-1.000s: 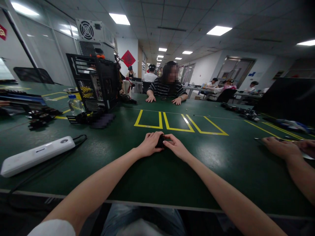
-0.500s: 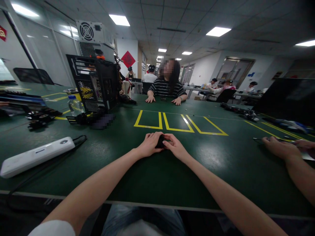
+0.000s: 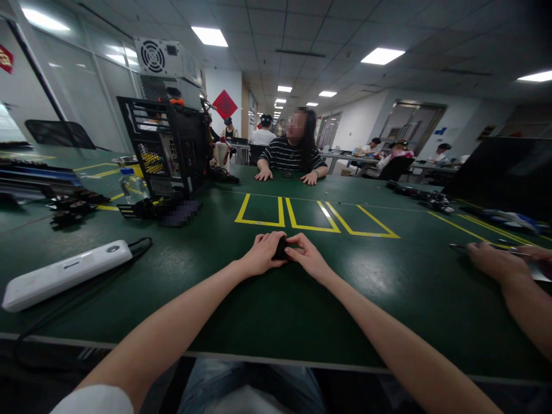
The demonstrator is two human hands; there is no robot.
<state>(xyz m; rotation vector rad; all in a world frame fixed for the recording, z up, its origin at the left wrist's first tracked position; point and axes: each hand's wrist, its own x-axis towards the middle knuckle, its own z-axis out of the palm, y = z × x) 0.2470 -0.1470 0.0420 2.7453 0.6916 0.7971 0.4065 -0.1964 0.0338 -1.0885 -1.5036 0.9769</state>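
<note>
Both my hands meet on the green table (image 3: 276,310) a little below the yellow floor-tape boxes (image 3: 308,217). My left hand (image 3: 262,253) and my right hand (image 3: 307,255) are curled round a small black object (image 3: 281,248) that rests between them on the table. Only a dark sliver of it shows between the fingers, too little to name. My forearms stretch in from the near edge.
A white power strip (image 3: 64,273) with a black cable lies at the left. An open black computer case (image 3: 166,146) and a water bottle (image 3: 129,183) stand further back left. A person in a striped shirt (image 3: 288,155) sits opposite. Another person's hand (image 3: 495,261) rests at the right.
My hands have stayed put on the black object. The person's hand at the right has slid slightly rightward, and the person opposite has turned their head.
</note>
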